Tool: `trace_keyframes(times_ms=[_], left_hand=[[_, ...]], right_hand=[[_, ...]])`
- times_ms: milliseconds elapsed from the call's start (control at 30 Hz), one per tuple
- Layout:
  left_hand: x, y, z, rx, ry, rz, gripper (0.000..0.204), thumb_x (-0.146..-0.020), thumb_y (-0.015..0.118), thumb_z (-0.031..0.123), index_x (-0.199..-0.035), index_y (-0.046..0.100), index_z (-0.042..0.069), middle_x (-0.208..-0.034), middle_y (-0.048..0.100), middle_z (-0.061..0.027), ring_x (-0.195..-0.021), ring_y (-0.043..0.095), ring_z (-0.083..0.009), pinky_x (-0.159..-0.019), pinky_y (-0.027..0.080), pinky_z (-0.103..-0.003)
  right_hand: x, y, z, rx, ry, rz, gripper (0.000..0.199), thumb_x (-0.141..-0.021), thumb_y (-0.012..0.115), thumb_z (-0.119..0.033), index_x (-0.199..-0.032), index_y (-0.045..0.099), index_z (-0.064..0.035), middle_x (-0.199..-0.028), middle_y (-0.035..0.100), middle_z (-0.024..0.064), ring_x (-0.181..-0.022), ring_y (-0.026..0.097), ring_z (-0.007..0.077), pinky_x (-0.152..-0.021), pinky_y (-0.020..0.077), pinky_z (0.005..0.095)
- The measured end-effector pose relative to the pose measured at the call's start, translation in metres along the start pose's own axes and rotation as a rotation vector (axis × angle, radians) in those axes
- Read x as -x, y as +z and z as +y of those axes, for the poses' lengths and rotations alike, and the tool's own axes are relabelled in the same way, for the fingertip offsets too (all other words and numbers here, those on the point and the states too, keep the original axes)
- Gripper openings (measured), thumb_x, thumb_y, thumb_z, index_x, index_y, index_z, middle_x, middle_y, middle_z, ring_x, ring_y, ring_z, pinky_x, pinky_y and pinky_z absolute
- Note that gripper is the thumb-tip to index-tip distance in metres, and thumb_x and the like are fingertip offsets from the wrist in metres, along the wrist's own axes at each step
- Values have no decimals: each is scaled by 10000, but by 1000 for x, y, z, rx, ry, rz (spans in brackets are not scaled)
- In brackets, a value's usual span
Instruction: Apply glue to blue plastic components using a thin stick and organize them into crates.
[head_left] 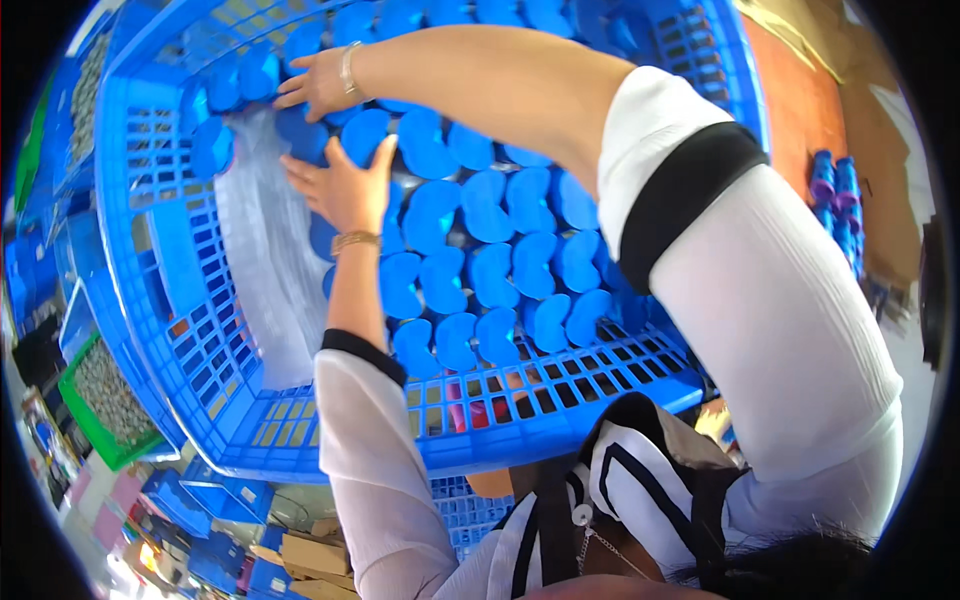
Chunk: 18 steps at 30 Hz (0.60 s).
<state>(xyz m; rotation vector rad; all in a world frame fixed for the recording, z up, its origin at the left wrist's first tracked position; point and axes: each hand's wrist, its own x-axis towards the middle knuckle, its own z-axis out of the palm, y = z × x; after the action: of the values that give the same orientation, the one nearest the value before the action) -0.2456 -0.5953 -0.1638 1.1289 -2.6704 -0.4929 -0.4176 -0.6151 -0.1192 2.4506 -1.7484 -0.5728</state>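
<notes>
Rows of blue kidney-shaped pieces (432, 215) stand packed in a large blue plastic crate (165, 250). My right hand (322, 82) reaches across from the right to the crate's far left part, fingers spread over the pieces. Just nearer, my left hand (345, 190) has its thumb and fingers apart, above the same rows. Between the two hands shows a darker blue piece (302, 137); both hands are close to it, and whether they touch it I cannot tell. A clear plastic sheet (265, 250) lies along the crate's left inner side, left of my left hand.
Left of the crate stands a green tray (105, 400) full of small pale parts. Blue bins (225, 490) and brown cardboard (315, 560) lie at the lower left. Several blue and purple cylindrical parts (838, 190) stand at the right, beside an orange-brown surface (800, 100).
</notes>
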Motion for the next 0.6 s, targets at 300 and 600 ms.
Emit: trace_keyframes(times_ms=[300, 600], left_hand=[[33, 5, -91, 102, 479, -150, 585, -941, 522, 371, -1303, 423, -77, -1328, 453, -259, -1236, 427, -408, -1060, 325, -455], [61, -84, 93, 260, 591, 70, 515, -848, 693, 283, -1231, 511, -9, -1236, 532, -183, -1080, 555, -345, -825, 516, -420]], right_hand=[[260, -88, -22, -221, 439, 445, 395, -812, 632, -185, -1202, 572, -174, -1327, 487, 95, -1263, 428, 295, -1044, 344, 490], [742, -329, -232, -337, 1326, 146, 460, -736, 649, -107, -1183, 557, -53, -1164, 572, 165, -1098, 535, 340, -932, 443, 424]])
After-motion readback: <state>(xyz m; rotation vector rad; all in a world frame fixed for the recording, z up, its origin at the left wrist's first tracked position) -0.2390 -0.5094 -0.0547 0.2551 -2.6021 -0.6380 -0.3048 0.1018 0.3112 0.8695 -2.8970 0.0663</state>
